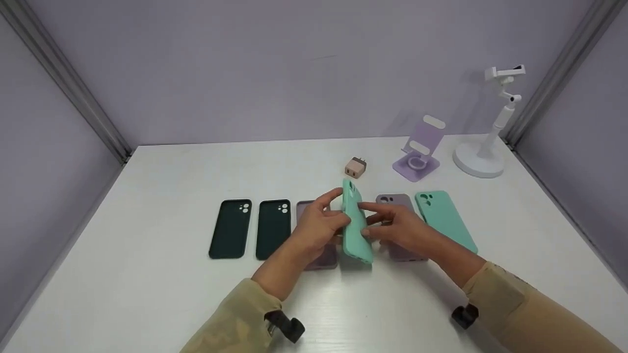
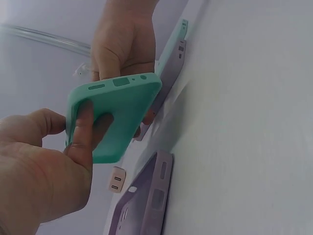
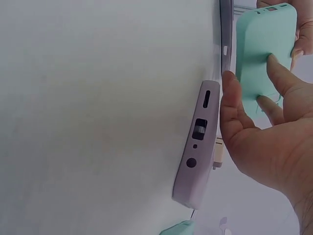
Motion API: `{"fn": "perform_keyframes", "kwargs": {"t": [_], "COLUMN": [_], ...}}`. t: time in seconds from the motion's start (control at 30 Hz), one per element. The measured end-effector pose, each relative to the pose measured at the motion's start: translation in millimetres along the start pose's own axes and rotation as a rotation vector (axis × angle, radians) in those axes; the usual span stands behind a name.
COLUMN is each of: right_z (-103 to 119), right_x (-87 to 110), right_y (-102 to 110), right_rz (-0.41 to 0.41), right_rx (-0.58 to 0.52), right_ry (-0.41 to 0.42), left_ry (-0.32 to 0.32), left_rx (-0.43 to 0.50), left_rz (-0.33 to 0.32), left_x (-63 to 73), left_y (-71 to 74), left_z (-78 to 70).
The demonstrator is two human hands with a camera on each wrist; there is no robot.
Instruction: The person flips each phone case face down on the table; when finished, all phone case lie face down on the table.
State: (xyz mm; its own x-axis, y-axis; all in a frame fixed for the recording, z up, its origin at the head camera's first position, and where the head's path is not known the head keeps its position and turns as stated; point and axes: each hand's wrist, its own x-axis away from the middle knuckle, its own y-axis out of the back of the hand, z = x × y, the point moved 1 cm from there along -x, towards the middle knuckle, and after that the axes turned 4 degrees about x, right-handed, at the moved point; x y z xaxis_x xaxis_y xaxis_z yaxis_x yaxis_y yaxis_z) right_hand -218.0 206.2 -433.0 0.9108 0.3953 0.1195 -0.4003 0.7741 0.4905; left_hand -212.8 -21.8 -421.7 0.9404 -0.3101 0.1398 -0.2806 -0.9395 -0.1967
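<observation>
A mint-green phone case (image 1: 357, 235) is held up on its edge above the white table. My left hand (image 1: 314, 228) grips it by its left side, with fingers reaching into the hollow inner face (image 2: 122, 117). On the outer back (image 3: 254, 54), the extended fingertips of my right hand (image 1: 400, 228) touch the smooth surface. A mauve case (image 1: 321, 263) lies below my left hand and is partly hidden by it. Under my right hand is another mauve case (image 1: 411, 254), its port-hole end (image 3: 198, 147) facing the right wrist camera.
Two dark cases (image 1: 230, 229) lie side by side at the left. A second mint case (image 1: 446, 220) is at the right. Farther back sit a pink charger plug (image 1: 354, 168), a purple phone stand (image 1: 426, 136) and a white stand (image 1: 478, 162) with a tall arm.
</observation>
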Motion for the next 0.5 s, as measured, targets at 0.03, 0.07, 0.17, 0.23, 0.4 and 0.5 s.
{"fn": "perform_keyframes", "kwargs": {"t": [0.03,0.07,0.17,0.23,0.4,0.5], "right_z": [0.3,0.5,-0.2,-1.4,-2.5,-2.1], "right_x": [0.4,0.9,1.2,1.5,2.5,2.7], "right_y": [1.3,2.6,6.9,10.1,16.7,18.0], "right_rz": [-0.005,-0.012,-0.038,-0.061,-0.112,-0.133], "right_rx": [-0.009,-0.016,-0.039,-0.055,-0.097,-0.094], "right_ry": [-0.009,-0.017,-0.039,-0.049,-0.073,-0.081], "left_ry": [-0.005,-0.008,-0.016,-0.022,-0.035,-0.03], "left_rx": [0.01,0.02,0.049,0.06,0.048,0.018], "left_rz": [0.001,0.004,0.011,0.016,0.01,-0.006], "left_x": [0.1,0.1,0.5,0.7,-1.6,-4.0], "left_y": [0.1,0.2,0.3,0.0,0.6,2.1], "left_z": [-0.2,-0.2,-0.1,-0.1,2.8,5.5]}}
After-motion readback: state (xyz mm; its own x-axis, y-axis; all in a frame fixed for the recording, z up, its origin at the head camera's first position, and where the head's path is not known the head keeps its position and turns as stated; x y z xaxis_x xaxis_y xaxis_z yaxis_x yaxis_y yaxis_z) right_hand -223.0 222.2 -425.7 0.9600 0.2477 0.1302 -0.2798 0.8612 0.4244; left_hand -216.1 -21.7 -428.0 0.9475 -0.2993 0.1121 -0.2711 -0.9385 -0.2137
